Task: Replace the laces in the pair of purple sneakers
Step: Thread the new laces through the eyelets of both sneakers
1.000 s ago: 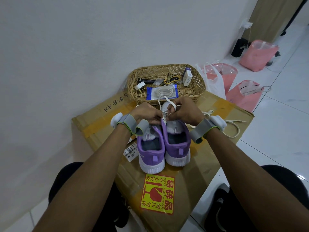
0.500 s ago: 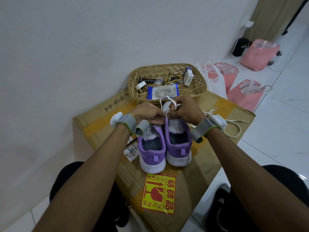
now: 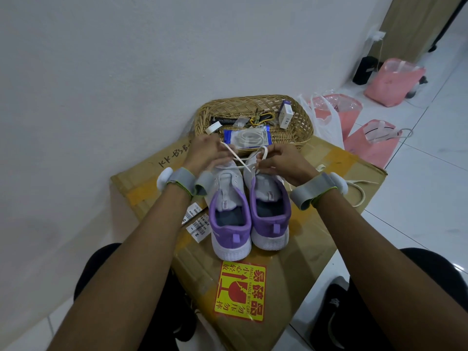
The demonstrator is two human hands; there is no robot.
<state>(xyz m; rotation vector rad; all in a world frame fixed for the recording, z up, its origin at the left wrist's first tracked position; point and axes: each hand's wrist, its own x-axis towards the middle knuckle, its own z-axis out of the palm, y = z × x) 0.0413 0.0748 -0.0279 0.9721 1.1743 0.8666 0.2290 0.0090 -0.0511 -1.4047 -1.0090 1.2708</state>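
Note:
Two purple and white sneakers stand side by side, heels toward me, on a cardboard box (image 3: 316, 239): the left sneaker (image 3: 229, 224) and the right sneaker (image 3: 269, 219). A white lace (image 3: 238, 158) runs taut from the right sneaker's front up to the left. My left hand (image 3: 205, 154) pinches one end of it, raised above the left sneaker's toe. My right hand (image 3: 281, 160) grips a loop of the same lace at the right sneaker's front. A packet of new white laces (image 3: 249, 139) lies in the wicker basket (image 3: 298, 117) behind.
The basket also holds a small white carton (image 3: 286, 115), keys and small packets. A loose white lace (image 3: 359, 191) trails off the box's right edge. Pink plastic bags (image 3: 372, 145) sit on the tiled floor at right. A white wall runs close on the left.
My left hand has moved up and to the left, drawing the lace out taut from the right sneaker. My right hand stays at the sneaker's front.

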